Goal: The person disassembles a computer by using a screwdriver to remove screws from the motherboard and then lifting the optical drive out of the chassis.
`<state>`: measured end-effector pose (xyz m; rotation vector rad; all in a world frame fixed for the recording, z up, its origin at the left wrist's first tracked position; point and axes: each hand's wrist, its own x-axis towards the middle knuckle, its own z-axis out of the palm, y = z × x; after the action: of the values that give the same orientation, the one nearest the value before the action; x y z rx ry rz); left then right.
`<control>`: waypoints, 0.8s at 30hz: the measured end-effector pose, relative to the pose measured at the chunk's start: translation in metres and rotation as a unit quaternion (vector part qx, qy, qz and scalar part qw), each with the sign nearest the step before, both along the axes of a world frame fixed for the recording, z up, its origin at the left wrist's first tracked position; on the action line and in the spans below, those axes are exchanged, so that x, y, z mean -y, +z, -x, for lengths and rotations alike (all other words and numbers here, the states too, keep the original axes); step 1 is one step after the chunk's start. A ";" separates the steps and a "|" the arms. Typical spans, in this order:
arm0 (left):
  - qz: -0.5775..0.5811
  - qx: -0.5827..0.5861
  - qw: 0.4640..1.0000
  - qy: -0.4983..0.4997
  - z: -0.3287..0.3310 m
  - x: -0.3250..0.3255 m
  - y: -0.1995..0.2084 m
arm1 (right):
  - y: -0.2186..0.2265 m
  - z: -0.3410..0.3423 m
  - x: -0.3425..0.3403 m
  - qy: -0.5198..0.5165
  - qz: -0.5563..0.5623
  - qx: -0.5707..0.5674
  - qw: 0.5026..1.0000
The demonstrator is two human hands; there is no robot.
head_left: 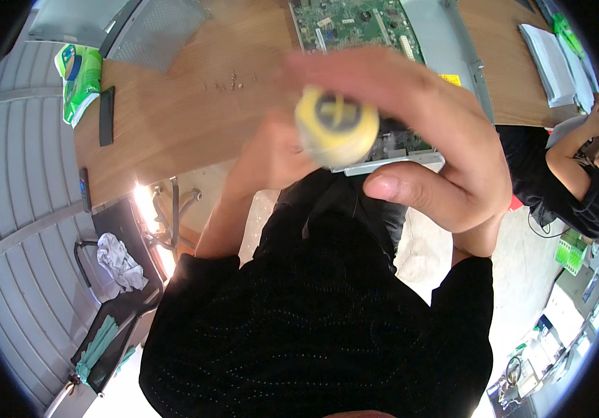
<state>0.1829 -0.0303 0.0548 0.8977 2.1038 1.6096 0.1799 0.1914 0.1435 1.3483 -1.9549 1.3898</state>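
Observation:
A yellow-and-black screwdriver (339,129) stands with its handle end towards me, a cross mark on its cap. Blurred by motion, my left hand (276,155) is closed at the left side of the handle; the fingers are only partly visible. My right hand (452,143) is nearer to me and large in view, its fingers stretched leftward past the handle and its thumb apart below. Under both hands lies a grey metal case (446,31) with a green circuit board (347,29) in it. My hands hide the screwdriver's shaft and tip.
Several small screws (233,81) are scattered on the wooden table (167,125). Grey metal panels (153,31), a green packet (88,76) and a dark bar (106,116) lie at the left. Papers (554,66) are at the right, near another person's arm (570,161).

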 end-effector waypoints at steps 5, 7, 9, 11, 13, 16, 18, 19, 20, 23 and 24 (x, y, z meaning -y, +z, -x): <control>-0.041 -0.096 0.980 -0.167 0.025 0.011 -0.036 | 0.016 -0.011 -0.005 0.008 -0.072 0.054 0.996; -0.072 -0.110 0.981 -0.140 0.006 -0.001 -0.031 | 0.012 -0.011 -0.002 -0.022 -0.072 0.050 0.996; -0.093 -0.058 0.993 -0.051 0.000 -0.007 -0.023 | 0.008 -0.014 0.002 -0.024 -0.048 0.062 0.997; -0.103 -0.032 0.994 -0.009 0.008 -0.002 -0.022 | 0.005 -0.019 0.003 -0.019 -0.035 0.079 0.996; -0.065 -0.067 0.986 -0.137 0.017 0.011 -0.023 | 0.007 -0.021 0.004 0.019 -0.002 0.120 0.993; -0.062 -0.138 0.986 -0.075 -0.007 0.002 -0.033 | 0.002 -0.021 0.004 0.069 0.021 0.111 0.991; 0.022 -0.140 0.986 -0.086 0.002 0.000 -0.018 | 0.001 -0.019 -0.003 0.090 0.010 0.097 0.991; 0.066 -0.143 0.983 -0.090 0.005 0.000 -0.010 | 0.004 -0.021 -0.005 0.097 0.003 0.093 0.991; 0.014 -0.122 0.990 -0.061 0.004 -0.003 -0.006 | 0.007 -0.021 -0.005 0.109 -0.003 0.089 0.990; -0.072 -0.126 0.989 -0.017 0.002 -0.005 -0.016 | 0.021 -0.027 -0.005 -0.045 -0.134 0.080 0.987; -0.092 -0.137 0.986 -0.011 0.003 -0.004 -0.021 | 0.017 -0.022 -0.003 -0.013 -0.069 0.045 0.996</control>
<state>0.1802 -0.0264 0.0336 1.2621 2.1348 1.7775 0.2014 0.1949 0.1605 1.3350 -2.1560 1.3465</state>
